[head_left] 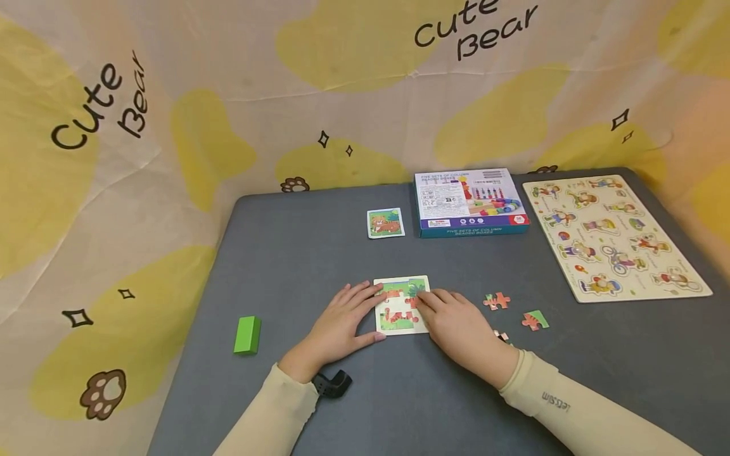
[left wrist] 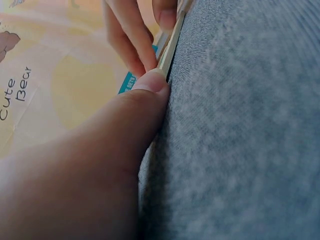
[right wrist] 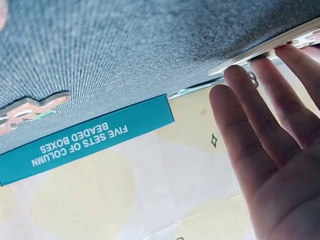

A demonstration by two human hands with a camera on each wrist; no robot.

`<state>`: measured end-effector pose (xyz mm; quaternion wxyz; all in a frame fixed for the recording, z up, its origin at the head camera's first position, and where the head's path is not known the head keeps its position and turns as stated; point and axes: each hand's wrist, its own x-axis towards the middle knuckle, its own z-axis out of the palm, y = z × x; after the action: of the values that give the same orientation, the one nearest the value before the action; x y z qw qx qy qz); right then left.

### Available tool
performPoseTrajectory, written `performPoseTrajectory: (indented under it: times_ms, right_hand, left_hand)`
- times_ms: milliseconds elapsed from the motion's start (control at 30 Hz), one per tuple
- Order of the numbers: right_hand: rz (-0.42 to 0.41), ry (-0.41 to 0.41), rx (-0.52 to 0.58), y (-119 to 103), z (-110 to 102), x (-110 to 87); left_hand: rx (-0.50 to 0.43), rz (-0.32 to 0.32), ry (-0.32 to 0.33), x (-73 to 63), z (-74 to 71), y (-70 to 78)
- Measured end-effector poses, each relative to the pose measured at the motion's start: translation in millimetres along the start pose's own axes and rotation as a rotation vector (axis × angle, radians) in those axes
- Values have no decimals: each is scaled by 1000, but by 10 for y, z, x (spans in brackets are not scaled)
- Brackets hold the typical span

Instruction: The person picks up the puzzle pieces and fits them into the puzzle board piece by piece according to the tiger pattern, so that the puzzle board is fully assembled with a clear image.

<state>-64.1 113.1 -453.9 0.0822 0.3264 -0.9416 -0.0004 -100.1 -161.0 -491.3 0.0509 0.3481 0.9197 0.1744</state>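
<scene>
A small square jigsaw tray (head_left: 400, 332) with a pale border lies on the table. Green and orange pieces (head_left: 397, 322) fill part of it, with pale bare patches between them. My left hand (head_left: 336, 323) is spread along its left side, fingertips on the upper left border and thumb at the lower left corner. In the left wrist view that thumb (left wrist: 150, 82) presses the tray's edge. My right hand (head_left: 462, 326) reaches over the right border, its fingertips touching pieces there. Its fingers (right wrist: 240, 110) look nearly straight in the right wrist view. The right thumb is hidden in the head view.
Loose jigsaw pieces (head_left: 535, 320) lie right of the right hand, one partly behind its wrist. Beyond the tray are a tiger picture card (head_left: 386, 223) and a beaded-boxes carton (head_left: 470, 202). A figure puzzle board (head_left: 618, 240) lies far right, a green block (head_left: 247, 335) left.
</scene>
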Motion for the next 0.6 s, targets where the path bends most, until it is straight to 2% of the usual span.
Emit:
performPoseTrajectory:
  times_ms: [333, 600]
  right_hand:
    - [-13, 36, -6, -1, 15, -18]
    - [-14, 23, -14, -14, -12, -27]
  left_hand:
    - [3, -1, -5, 2, -11, 19]
    - [5, -7, -11, -4, -14, 27]
